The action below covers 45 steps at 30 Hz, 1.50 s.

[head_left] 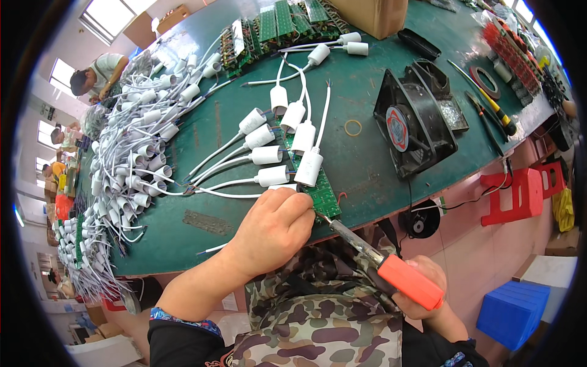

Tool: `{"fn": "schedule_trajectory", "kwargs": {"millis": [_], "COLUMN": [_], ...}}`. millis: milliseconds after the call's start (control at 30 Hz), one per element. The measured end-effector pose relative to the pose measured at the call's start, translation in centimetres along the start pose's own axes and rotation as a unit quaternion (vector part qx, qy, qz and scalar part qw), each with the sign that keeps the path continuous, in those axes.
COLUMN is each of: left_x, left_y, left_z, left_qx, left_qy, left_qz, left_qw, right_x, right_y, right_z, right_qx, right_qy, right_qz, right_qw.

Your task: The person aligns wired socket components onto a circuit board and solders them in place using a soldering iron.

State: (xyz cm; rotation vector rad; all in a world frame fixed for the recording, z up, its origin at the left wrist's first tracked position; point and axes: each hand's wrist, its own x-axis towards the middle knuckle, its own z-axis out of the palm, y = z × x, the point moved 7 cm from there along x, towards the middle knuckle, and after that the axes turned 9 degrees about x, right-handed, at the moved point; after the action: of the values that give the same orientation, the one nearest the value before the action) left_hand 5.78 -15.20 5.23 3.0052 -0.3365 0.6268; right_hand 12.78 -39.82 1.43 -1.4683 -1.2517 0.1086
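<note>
My left hand (272, 223) is closed in a pinch around a white lamp socket (282, 187), mostly hidden by the fingers. A white cable end (212, 249) shows beside that wrist. Just under my fingertips lies a green circuit board strip (324, 194) on the table's near part. White sockets with cables, such as this lamp socket (309, 168), line both sides of the strip. In my right hand (435, 273) is a soldering iron (411, 282) with a red handle, fingers wrapped round it. Its tip points at the board's near end, close to my left fingertips.
A large heap of white lamp sockets (143, 116) covers the left side. Green boards (275, 24) and a cardboard box (370, 15) stand at the back. To the right are a black fan (406, 122), a screwdriver (498, 110), pliers (485, 122) and a red stool (516, 196).
</note>
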Motion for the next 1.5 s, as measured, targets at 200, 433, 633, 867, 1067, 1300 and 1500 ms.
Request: {"fn": "schedule_trajectory", "kwargs": {"millis": [200,433,633,867,1067,1300,1500], "left_x": [-0.1,0.0,0.1,0.1,0.1,-0.1,-0.4], "left_y": [-0.1,0.0,-0.1,0.0,-0.1,-0.2,-0.1], "left_z": [0.1,0.1,0.1,-0.1,0.0,0.1,0.0], "left_qx": [-0.001,-0.004,-0.006,-0.007,-0.003,-0.008,-0.011], "left_qy": [0.004,0.000,-0.002,-0.001,-0.002,-0.001,0.018], "left_qz": [-0.001,-0.004,-0.001,-0.001,0.000,-0.001,-0.011], "left_qw": [1.000,1.000,1.000,1.000,1.000,1.000,1.000], "right_x": [0.4,0.6,1.0,-1.2,-1.0,-4.3,-3.4], "right_y": [-0.2,-0.4,-0.5,0.5,0.4,1.9,1.5], "right_z": [-0.1,-0.2,-0.2,-0.4,-1.1,-1.2,-1.2], "right_qx": [0.011,0.016,0.025,0.016,0.030,0.129,0.285], "right_qy": [0.010,0.012,0.012,-0.024,0.046,0.062,0.102], "right_qz": [0.004,0.003,0.005,0.096,0.078,0.182,0.267], "right_qw": [1.000,1.000,1.000,0.995,0.995,0.973,0.915]}}
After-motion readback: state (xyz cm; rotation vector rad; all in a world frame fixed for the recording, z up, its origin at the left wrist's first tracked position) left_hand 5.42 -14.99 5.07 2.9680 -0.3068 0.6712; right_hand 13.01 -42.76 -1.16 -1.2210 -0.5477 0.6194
